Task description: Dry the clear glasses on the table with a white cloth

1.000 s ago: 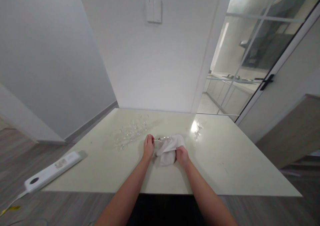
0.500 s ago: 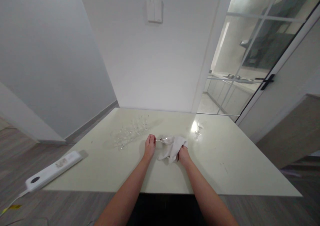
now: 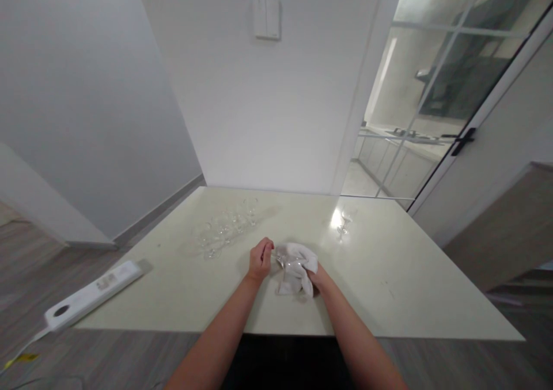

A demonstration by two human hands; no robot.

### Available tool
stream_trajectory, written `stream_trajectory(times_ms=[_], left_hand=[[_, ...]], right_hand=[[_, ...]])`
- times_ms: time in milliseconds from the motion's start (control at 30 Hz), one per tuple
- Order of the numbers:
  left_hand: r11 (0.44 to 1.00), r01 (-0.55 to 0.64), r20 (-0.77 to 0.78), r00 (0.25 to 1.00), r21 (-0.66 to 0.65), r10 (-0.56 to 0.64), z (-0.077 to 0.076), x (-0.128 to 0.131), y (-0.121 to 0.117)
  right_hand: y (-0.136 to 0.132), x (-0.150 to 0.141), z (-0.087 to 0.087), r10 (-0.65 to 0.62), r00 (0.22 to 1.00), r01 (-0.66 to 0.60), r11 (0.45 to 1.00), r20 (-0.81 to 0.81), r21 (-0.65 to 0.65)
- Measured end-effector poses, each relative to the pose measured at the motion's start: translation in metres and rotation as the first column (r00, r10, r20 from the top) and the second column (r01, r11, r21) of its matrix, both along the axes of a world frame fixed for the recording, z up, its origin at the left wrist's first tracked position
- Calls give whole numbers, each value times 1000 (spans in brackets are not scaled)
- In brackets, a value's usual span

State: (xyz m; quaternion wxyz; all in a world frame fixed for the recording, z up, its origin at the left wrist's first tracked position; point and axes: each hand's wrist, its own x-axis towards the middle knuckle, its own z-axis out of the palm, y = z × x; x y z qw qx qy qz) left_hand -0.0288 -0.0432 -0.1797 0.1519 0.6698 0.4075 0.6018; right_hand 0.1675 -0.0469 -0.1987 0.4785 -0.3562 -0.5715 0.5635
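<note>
My left hand [image 3: 260, 259] is closed in a pinch on the stem of a clear wine glass [image 3: 285, 257] held on its side above the pale table [image 3: 389, 280]. My right hand [image 3: 316, 276] is mostly hidden under a white cloth [image 3: 298, 268], which it grips and presses round the glass bowl. Both hands are over the table's middle, close together.
Several clear wine glasses [image 3: 224, 228] stand in a group at the back left of the table. One more glass [image 3: 343, 222] stands alone at the back right. A white power strip [image 3: 88, 294] lies off the table's left edge. A glass door [image 3: 432, 90] stands on the right.
Both hands drew slightly nearer to me with the glass. The cloth, which hung beside the bowl, is now bunched over it by my right hand.
</note>
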Motion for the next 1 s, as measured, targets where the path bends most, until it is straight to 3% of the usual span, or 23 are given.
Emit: stream_trajectory(times_ms=[133,333,533,733,1000], left_hand=[[998,12,-24,1000,54,-11,2,1,-6],[1000,-7,-4,1000,-4,7,8,6,-10],[992,-41,108,993,-118,54,12,10,-11],[999,-20,86,996,-40,23,9,10,-13],[999,-44,83,995,-19,46,11,6,-13]], right_hand=[[3,-3,1,-19,1000,17,996,14,92],[3,-11,-2,-50,992,47,998,-118,-28],[-4,-12,12,-17,995,12,999,-102,-52],[-3,-13,23,-88,990,74,989,-109,-131],[5,-17,16,-16,997,4,987,-72,-159]])
